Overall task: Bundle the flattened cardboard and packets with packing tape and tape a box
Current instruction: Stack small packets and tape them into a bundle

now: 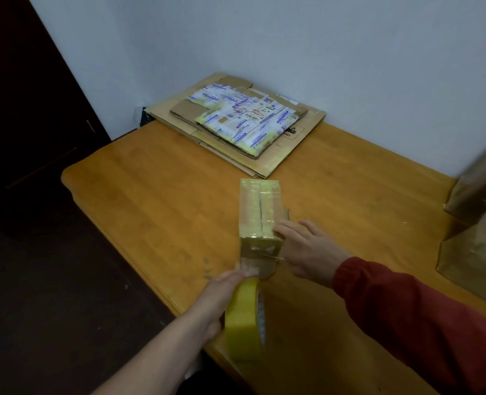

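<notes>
— What is the box point(264, 243) like?

— Small, oblong, brown card. It lies in the middle of the table point(150, 195), which is smooth orange-yellow wood with a rounded edge. Glossy clear tape point(251, 203), yellowish, is wrapped over its top and near end, with a dark seam down the middle.

— And your hands?

— My right hand point(307, 249), in a red sleeve point(407, 315), lies flat with straight fingers against the box's right side. My left hand point(222, 292) holds the roll point(243, 323), a thick yellow ring on edge just off the table. My thumb is hidden behind it; my fingertips touch the tape at the box's near end.

— The rest?

— Flattened cardboard point(293, 149), plain brown sheets, is stacked in the far corner by the wall. On top lie the packets point(244, 118): shiny white film, blue print, yellow-green edges. One bears a label point(257, 114) with a barcode and red scribbles.

— Can you read it?

— No, too small.
</notes>
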